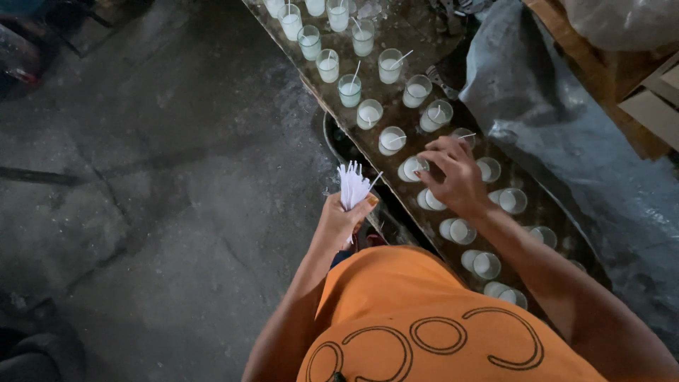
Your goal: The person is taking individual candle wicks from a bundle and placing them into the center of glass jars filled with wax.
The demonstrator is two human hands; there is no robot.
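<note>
Orange shirt [424,332] with looping dark outlines is filling the bottom of the view, closest to the camera. Out of it both bare arms are reaching forward. Left hand [341,221] is closed in a fist around a bundle of thin white wicks [352,185], which are sticking straight up out of the grip, out over the grey concrete floor [141,177] just beside the board's edge. Right hand [453,177] is hovering over a long dark board [424,35] that's carrying two rows of small glasses of whitish wax. Its fingertips are pinching together right at the rim of one glass [412,168], though I can't tell if there's a wick between them. Farther glasses [350,88] up the board are already showing a white wick poking out, while nearer ones [486,264] by the shirt are looking bare. Grey plastic sheeting [566,141] is lying rumpled along the board's right side.
</note>
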